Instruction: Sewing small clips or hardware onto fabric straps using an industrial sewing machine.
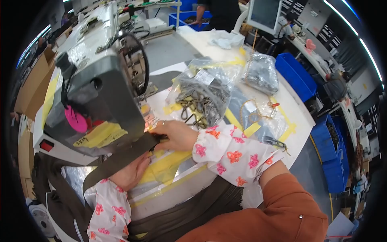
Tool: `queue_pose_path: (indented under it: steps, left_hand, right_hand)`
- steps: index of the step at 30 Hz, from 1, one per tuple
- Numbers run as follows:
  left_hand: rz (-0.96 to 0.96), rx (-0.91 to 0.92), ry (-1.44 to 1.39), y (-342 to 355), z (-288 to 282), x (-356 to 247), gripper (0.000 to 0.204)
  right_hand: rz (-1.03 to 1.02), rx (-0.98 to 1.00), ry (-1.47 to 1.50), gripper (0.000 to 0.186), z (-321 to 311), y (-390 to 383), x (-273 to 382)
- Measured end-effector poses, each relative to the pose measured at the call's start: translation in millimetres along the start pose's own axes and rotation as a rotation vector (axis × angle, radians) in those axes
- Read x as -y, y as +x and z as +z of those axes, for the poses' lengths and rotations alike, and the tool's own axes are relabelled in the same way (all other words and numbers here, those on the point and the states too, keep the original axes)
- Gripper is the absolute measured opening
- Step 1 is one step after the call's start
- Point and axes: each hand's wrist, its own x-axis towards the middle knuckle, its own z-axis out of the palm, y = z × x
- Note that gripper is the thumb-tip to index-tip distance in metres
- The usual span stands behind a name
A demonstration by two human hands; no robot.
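A dark olive webbing strap (121, 157) runs slantwise past the front of a grey sewing machine (94, 97). My right hand (177, 137) is closed round the strap's far end, close to the machine's needle area; its fingertips are partly hidden. Lower down, my left hand (131, 171) is closed at the strap's near edge, its fingertips close to the right hand and partly covered. A small dark piece shows between the two hands, too hidden to name. Beneath them the worktop carries yellow tape (161, 169).
An open clear bag of metal hooks (197, 103) lies beyond my right hand, with another filled bag (261, 74) farther right. More dark webbing (181, 209) hangs at the table's near edge. Blue bins (296, 76) stand to the right. Other people work farther off.
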Motion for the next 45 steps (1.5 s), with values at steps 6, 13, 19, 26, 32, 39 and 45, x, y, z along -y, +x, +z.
queue_pose_path:
  steps: [6,13,19,26,32,39,45]
  left_hand:
    - [0.177,-0.208,0.120,6.9,7.9,0.3,0.023]
    - [0.082,-0.192,0.135,-2.2,18.2,11.8,0.023]
    - [0.019,-0.168,0.014,0.3,28.5,14.5,0.019]
    - [0.343,-0.324,0.301,-13.4,16.3,-14.4,0.020]
    - [0.206,-0.325,0.487,-3.1,17.0,-6.0,0.022]
    - [0.328,-0.295,0.347,2.1,16.9,23.6,0.021]
    - [0.281,-0.233,0.232,3.6,16.6,31.1,0.028]
  right_hand:
    - [0.131,0.071,-0.086,0.042,-4.8,-7.5,15.9]
    - [-0.291,-0.192,-0.311,0.030,16.9,-3.1,12.7]
    - [-0.495,-0.289,-0.414,0.022,13.8,-8.0,9.6]
    - [-0.383,-0.152,-0.538,0.024,22.8,-7.0,25.4]
    - [-0.378,-0.226,-0.438,0.023,22.5,-10.7,16.7]
    - [-0.333,-0.230,-0.488,0.022,22.2,-10.5,17.2]
    - [-0.385,-0.216,-0.651,0.021,23.1,-8.1,22.1]
